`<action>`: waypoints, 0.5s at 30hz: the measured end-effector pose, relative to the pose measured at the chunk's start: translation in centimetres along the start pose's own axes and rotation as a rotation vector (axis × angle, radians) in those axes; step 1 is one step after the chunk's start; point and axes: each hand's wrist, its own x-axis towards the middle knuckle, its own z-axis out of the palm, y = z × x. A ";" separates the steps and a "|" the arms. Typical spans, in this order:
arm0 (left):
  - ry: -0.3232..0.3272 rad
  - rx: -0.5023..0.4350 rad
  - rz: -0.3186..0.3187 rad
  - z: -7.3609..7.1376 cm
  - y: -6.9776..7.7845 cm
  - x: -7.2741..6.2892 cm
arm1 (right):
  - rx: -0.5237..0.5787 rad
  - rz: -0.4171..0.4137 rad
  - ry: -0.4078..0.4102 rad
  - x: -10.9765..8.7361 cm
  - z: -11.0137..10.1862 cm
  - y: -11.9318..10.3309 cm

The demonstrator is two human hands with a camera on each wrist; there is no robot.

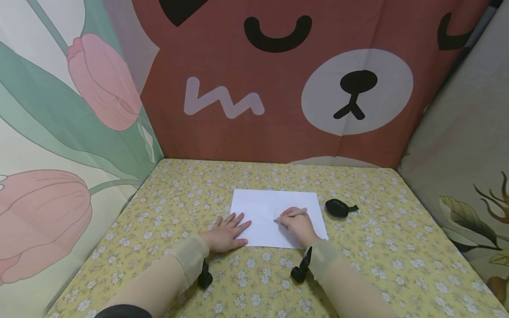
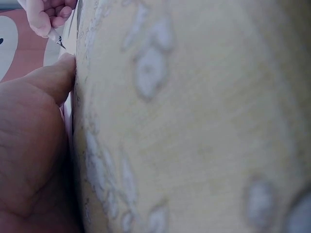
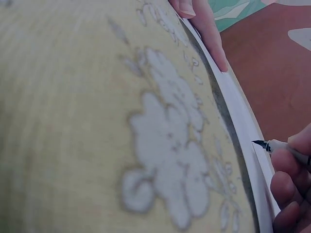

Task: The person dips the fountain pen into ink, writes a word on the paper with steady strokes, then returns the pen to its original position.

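A white sheet of paper (image 1: 254,203) lies on the table. My left hand (image 1: 227,233) rests flat on its lower left corner, fingers spread. My right hand (image 1: 300,226) pinches a pale-bodied pen (image 1: 297,212) over the right half of the sheet. In the right wrist view the pen's dark, pointed tip (image 3: 261,144) is right at the paper (image 3: 238,114). A faint thin line shows on the sheet near the tip in the head view. The left wrist view shows the left palm (image 2: 29,145) close up, with the right hand (image 2: 46,17) and pen beyond.
A black rounded object (image 1: 337,208) with a short tab lies right of the paper. A yellow floral cloth (image 1: 179,194) covers the table. Printed fabric hangs behind, with a bear face (image 1: 222,137), and on both sides. Both wrists carry small black cameras (image 1: 299,274).
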 end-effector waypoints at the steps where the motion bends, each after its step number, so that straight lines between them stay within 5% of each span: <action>1: 0.000 0.000 -0.001 0.0 0.0 0.0 | -0.003 -0.004 -0.003 0.0 0.0 0.1; 15: -0.003 0.022 -0.016 0.5 -0.6 0.5 | 0.014 -0.023 -0.076 -0.5 0.0 0.1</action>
